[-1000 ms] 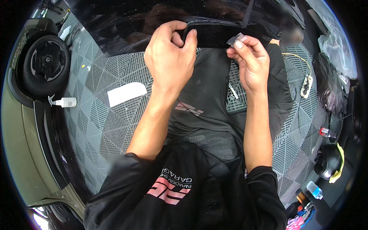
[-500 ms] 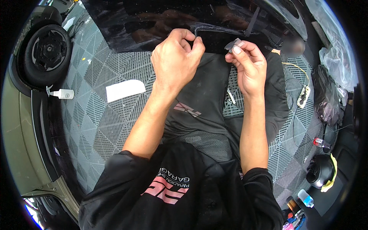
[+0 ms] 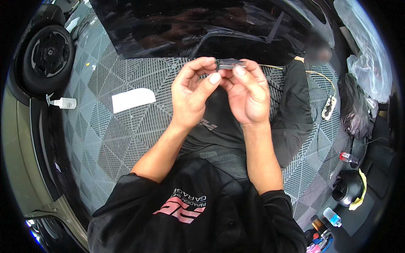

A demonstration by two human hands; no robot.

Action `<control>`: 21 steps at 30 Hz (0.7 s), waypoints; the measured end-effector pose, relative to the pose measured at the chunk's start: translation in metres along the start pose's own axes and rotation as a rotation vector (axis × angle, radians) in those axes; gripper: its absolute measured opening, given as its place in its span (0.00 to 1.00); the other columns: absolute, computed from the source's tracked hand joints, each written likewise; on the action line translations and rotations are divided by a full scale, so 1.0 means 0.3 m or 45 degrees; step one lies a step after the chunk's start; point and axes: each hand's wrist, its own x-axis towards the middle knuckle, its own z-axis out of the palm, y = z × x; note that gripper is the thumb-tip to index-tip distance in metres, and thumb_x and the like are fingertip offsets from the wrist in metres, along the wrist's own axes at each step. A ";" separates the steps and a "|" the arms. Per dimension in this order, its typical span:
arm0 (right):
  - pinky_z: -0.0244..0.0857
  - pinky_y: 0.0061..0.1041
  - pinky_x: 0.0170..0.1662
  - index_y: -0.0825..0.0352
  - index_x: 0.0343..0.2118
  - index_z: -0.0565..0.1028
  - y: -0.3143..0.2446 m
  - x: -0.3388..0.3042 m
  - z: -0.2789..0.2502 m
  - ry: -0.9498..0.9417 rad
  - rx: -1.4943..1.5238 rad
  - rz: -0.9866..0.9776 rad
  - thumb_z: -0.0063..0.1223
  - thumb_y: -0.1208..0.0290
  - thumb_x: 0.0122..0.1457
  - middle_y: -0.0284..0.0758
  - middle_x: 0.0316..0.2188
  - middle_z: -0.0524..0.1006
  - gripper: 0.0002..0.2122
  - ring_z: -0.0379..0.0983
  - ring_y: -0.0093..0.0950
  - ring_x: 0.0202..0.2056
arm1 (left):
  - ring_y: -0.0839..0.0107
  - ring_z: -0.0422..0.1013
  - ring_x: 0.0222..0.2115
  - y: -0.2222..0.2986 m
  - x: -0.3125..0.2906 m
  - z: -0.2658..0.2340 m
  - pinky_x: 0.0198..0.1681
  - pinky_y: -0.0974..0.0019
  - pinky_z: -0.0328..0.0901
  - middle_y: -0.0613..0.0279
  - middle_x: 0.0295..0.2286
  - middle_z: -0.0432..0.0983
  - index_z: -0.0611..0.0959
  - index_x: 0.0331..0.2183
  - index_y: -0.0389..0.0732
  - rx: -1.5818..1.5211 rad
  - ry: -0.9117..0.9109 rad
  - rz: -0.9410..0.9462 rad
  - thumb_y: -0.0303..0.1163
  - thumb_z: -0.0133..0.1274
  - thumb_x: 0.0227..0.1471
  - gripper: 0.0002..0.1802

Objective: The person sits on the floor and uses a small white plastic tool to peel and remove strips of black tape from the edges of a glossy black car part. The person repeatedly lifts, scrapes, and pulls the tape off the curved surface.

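My left hand (image 3: 192,95) and my right hand (image 3: 247,93) meet in front of me, above my lap. Both pinch a small flat grey piece (image 3: 231,63) between thumbs and fingertips, each hand on one end. A glossy black car body panel (image 3: 190,29) lies just beyond the hands, with a dark curved edge right behind the small piece. I sit on a grey grid-tile floor (image 3: 122,135) with my legs in dark trousers.
A car wheel (image 3: 48,55) stands at far left, a white spray bottle (image 3: 63,102) beside it. A white flat sheet (image 3: 133,99) lies on the tiles. A yellow cable with a plug (image 3: 328,107) trails right; bottles (image 3: 332,217) and plastic bags (image 3: 367,76) sit at right.
My left hand has come off the black panel's edge and moved to my right hand. Both hands now hold the small grey piece, lower and nearer to me.
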 end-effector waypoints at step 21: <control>0.70 0.19 0.38 0.70 0.42 0.78 0.061 0.006 0.026 0.055 -0.313 -0.062 0.62 0.76 0.62 0.35 0.37 0.82 0.08 0.77 0.20 0.35 | 0.77 0.76 0.33 0.065 0.047 -0.059 0.40 0.72 0.71 0.60 0.34 0.82 0.84 0.40 0.33 0.086 0.057 -0.123 0.28 0.63 0.58 0.10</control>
